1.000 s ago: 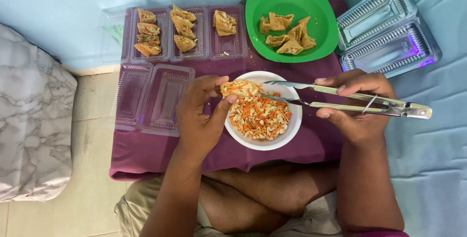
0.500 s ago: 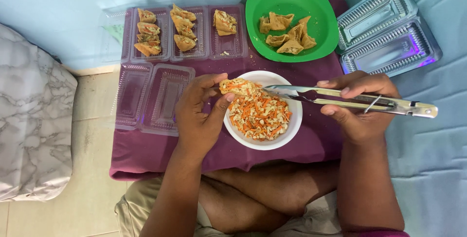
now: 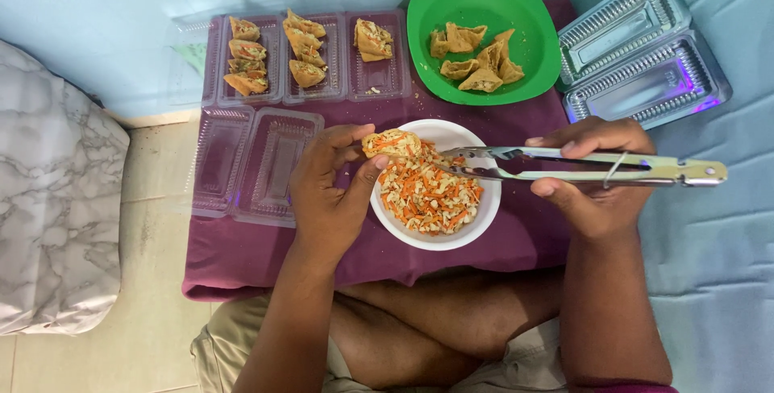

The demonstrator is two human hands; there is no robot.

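While the left hand (image 3: pixel 326 191) pinches a stuffed pocket (image 3: pixel 393 144) over the bowl (image 3: pixel 484 216), the right hand (image 3: pixel 588 179) grips tongs (image 3: pixel 580 166) lying crosswise, tips nearly closed just right of it.

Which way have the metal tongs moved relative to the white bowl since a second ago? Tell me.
Cannot tell. The metal tongs, in the right hand, point over the round white bowl of shredded filling much as before.

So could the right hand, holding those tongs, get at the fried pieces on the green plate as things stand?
Probably yes. The right hand holds metal tongs over the white bowl, and the green plate lies just beyond with nothing between them. The fried pieces lie uncovered on it.
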